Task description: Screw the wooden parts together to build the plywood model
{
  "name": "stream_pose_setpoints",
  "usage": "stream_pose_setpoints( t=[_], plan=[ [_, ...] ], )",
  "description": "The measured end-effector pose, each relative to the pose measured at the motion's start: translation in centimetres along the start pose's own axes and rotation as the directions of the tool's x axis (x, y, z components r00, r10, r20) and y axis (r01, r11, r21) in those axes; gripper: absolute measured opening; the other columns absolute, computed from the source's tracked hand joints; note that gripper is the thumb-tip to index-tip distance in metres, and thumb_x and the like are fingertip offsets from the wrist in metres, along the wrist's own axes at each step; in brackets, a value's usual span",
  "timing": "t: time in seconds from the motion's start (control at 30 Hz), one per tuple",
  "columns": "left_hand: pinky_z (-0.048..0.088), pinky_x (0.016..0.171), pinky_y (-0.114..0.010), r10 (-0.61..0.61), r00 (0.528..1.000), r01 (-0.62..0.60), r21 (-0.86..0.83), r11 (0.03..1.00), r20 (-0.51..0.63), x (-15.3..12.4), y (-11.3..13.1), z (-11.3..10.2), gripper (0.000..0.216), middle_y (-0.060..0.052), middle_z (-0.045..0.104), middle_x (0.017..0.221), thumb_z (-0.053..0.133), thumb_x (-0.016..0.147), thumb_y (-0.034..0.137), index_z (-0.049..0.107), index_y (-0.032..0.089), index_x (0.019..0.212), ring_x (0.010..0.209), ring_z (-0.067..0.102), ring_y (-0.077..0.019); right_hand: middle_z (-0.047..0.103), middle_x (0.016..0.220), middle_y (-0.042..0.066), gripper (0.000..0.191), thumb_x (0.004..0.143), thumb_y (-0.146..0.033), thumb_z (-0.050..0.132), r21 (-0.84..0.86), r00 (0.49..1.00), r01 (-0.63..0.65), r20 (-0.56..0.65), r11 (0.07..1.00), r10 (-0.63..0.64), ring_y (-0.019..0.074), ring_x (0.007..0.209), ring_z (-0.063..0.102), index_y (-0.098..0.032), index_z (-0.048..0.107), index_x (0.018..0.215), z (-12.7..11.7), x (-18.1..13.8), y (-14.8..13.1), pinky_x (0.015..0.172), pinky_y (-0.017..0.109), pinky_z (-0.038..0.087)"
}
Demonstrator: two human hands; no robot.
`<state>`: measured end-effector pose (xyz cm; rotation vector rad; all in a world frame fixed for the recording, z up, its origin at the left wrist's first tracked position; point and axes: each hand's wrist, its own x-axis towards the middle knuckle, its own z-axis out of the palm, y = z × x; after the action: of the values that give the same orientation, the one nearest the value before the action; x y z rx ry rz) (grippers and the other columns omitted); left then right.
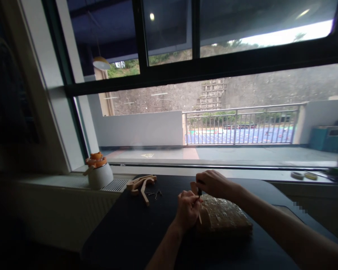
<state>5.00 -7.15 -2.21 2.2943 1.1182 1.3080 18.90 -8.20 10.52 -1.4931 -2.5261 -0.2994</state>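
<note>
My right hand (214, 183) is closed from above around a dark-handled tool, likely a screwdriver (199, 191), whose lower end points down at my left fingertips. Below and to its left, my left hand (187, 208) is closed with its fingers pressed against a light wooden piece (204, 217). Whether a screw sits between the fingertips is too small to tell. Another end of pale wood (193, 185) shows beside my right hand. The wood leans at the left edge of a flat block with a shiny brown wrapping (227, 213), lying on the dark table (146, 236).
Curved wooden parts (145, 187) and several small metal screws (157, 194) lie at the table's far left. A grey-white pot with an orange top (100, 172) stands on the windowsill. Tape rolls (297, 175) rest on the right sill. The window frame (169, 77) borders the table's far side.
</note>
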Motion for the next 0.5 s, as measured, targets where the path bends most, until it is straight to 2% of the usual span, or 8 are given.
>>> stream_pose_setpoints(
  t=[0.1, 0.17, 0.37, 0.5],
  plan=[
    [0.035, 0.081, -0.034, -0.005, 1.000, 0.005, -0.002, 1.000, 0.007, -0.1, 0.0, 0.0, 0.023, -0.004, 0.063, 0.077, 0.048, 0.085, 0.020, 0.070, 0.021, 0.077, 0.083, 0.052, -0.0194, 0.069, 0.075, 0.012, 0.032, 0.088, -0.038, 0.048, -0.014, 0.994, -0.105, -0.009, 0.994, 0.105, 0.0221, 0.070, 0.064, -0.014, 0.069, 0.082, 0.7, 0.1, 0.3, 0.055, 0.026, 0.033],
    [0.036, 0.080, -0.034, 0.000, 1.000, 0.000, -0.005, 1.000, 0.008, -0.1, 0.1, -0.1, 0.025, -0.005, 0.063, 0.077, 0.047, 0.085, 0.020, 0.070, 0.021, 0.077, 0.082, 0.052, -0.0193, 0.069, 0.074, 0.014, 0.036, 0.087, -0.040, 0.048, -0.019, 0.991, -0.131, -0.009, 0.991, 0.131, 0.0241, 0.070, 0.064, -0.013, 0.070, 0.080, 0.5, 0.2, 0.1, 0.055, 0.027, 0.034],
    [0.036, 0.084, -0.035, -0.011, 0.999, 0.013, -0.041, 0.999, 0.040, -0.1, 0.3, -0.4, 0.027, -0.006, 0.064, 0.079, 0.045, 0.086, 0.020, 0.071, 0.020, 0.077, 0.083, 0.053, -0.0200, 0.070, 0.074, 0.003, 0.017, 0.080, -0.030, 0.057, 0.081, 0.999, -0.004, 0.040, 0.997, 0.001, 0.0154, 0.067, 0.061, -0.023, 0.071, 0.084, -1.0, -0.1, -0.2, 0.057, 0.023, 0.035],
    [0.038, 0.087, -0.035, -0.058, 0.995, 0.064, -0.080, 0.995, 0.080, 0.1, 0.3, -0.5, 0.027, -0.007, 0.064, 0.081, 0.046, 0.085, 0.023, 0.072, 0.021, 0.080, 0.087, 0.053, -0.0209, 0.069, 0.072, 0.007, 0.022, 0.079, -0.035, 0.057, 0.122, 0.993, -0.122, 0.009, 0.985, 0.122, 0.0192, 0.068, 0.061, -0.018, 0.070, 0.075, 0.1, 0.3, 0.1, 0.057, 0.025, 0.035]
  ],
)
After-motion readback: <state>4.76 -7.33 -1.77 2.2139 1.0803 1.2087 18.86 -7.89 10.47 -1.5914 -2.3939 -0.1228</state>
